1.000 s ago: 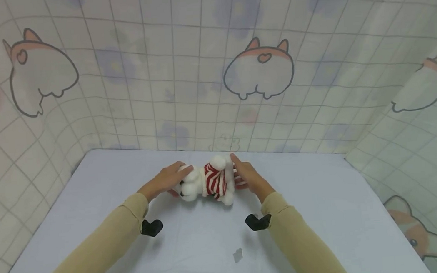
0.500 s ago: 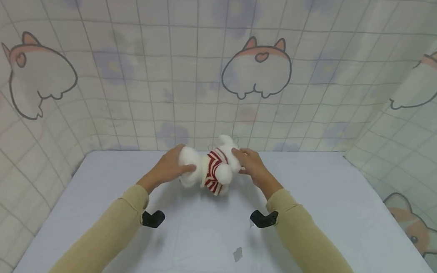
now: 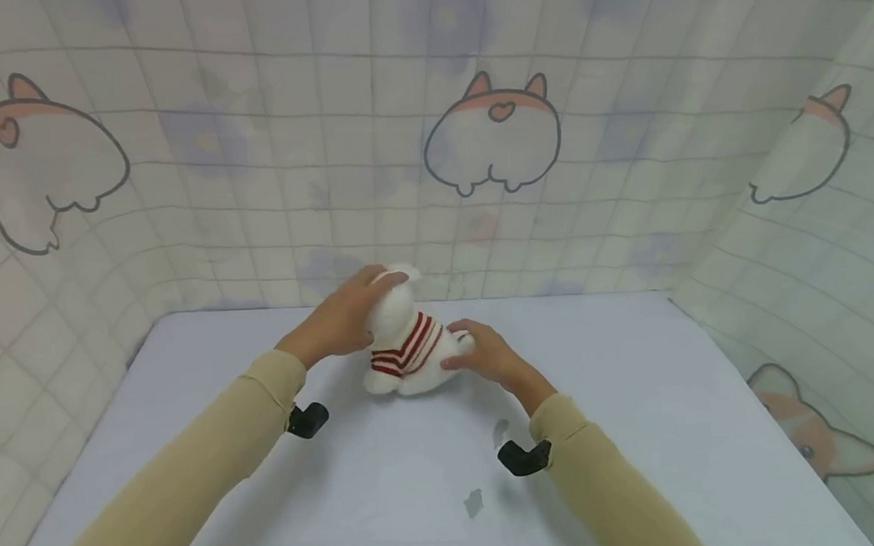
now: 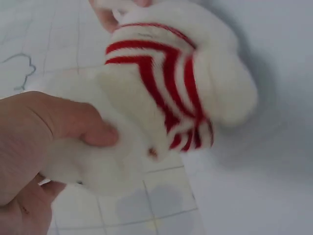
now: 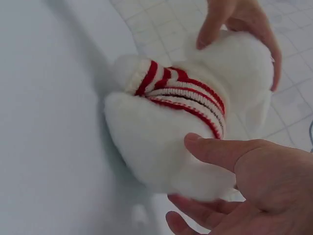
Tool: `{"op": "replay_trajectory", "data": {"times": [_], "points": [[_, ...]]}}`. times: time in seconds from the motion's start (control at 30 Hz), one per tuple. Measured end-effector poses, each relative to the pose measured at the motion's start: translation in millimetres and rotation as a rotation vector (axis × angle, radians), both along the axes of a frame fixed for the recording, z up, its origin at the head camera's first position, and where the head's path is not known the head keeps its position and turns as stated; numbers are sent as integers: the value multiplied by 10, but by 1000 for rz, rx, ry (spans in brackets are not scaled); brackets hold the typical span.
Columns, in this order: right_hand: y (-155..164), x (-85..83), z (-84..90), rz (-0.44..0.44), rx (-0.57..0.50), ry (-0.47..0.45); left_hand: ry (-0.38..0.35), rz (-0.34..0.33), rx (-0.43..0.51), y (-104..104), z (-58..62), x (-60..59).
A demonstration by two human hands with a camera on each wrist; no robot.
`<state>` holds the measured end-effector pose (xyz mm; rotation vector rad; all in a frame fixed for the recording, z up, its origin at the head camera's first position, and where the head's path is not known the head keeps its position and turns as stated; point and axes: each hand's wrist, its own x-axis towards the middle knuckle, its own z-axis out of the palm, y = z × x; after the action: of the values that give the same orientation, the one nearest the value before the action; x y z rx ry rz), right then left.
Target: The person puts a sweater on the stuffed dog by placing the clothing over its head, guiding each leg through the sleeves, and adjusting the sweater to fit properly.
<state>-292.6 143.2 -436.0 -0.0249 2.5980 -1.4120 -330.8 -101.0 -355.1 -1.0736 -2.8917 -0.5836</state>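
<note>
A white plush toy in a red-and-white striped knitted sweater stands upright near the back of the table, its head to the left. My left hand grips the head, thumb on one side and fingers round the other; the face is hidden from the head view. Around the plush toy's rear end curls my right hand, with the thumb pressed on the fur and the fingers underneath. In the left wrist view the thumb lies across the head, and the picture is somewhat blurred.
A white table surface spreads out below, with a small grey patch near the front. Behind and at both sides hangs a gridded curtain with corgi drawings. A black wrist mount juts inward from the right sleeve.
The plush toy was lying on its side, then was lifted and turned; now it is upright. The left hand has risen to its head, and the right hand has shifted round its rear.
</note>
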Motion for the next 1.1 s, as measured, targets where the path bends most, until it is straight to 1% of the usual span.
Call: {"op": "replay_trajectory", "data": {"times": [0.1,0.17,0.23,0.37,0.47,0.57,0.63,0.7,0.83,0.9,0.93,1.0,1.07,1.1], "points": [[-20,45,-81,5,6,48,104,-71,-40,116,26,17],[-62,44,-134,2,5,80,154,-95,-61,147,31,15],[-104,45,-174,-14,19,107,156,-96,-74,155,31,12],[-172,64,-189,-57,36,144,125,-49,-66,143,24,-12],[-204,77,-173,-84,63,158,130,36,-16,141,18,-33],[-217,90,-156,-88,85,163,132,119,52,153,20,-47],[-226,101,-147,-67,93,168,124,145,88,150,23,-53],[-246,116,-144,-38,102,186,106,131,117,133,35,-53],[-322,146,-145,18,103,223,54,50,164,84,52,-95],[-377,160,-149,35,97,259,29,17,193,56,48,-119],[-404,168,-149,34,88,286,26,13,210,44,32,-127],[-449,186,-151,16,75,353,50,27,262,36,-11,-123],[-478,198,-152,-17,72,421,114,60,327,46,-79,-95],[-484,204,-155,-33,73,451,159,79,355,55,-112,-68]]}}
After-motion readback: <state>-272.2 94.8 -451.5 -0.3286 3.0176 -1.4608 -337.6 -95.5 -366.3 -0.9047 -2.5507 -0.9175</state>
